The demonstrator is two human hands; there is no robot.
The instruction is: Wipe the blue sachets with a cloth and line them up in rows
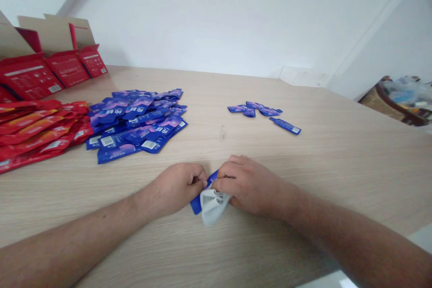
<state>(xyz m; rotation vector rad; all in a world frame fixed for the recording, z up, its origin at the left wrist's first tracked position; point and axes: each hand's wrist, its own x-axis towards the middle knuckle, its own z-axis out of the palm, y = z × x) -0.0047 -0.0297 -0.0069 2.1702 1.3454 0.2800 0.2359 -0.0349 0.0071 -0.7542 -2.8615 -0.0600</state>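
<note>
Near the front of the table, a blue sachet (196, 204) lies between my hands, partly hidden by them. My left hand (178, 186) is closed, its thumb and finger pinching the sachet's left side. In my right hand (248, 184) is a bunched white cloth (214, 209) with dark marks, pressed against the sachet; the fingers are curled round it. Beyond my left hand is a heap of blue sachets (145, 128) with purple print and barcodes. Farther off to the right lie several smaller blue sachets (258, 108), one of them (286, 126) set apart from the others.
Red sachets (40, 132) are piled at the left edge. Behind them stand open red cartons (67, 68) with raised flaps. A white wall (216, 18) borders the table's (337, 166) far edge. At the far right, a chair (388, 103) holds plastic bags.
</note>
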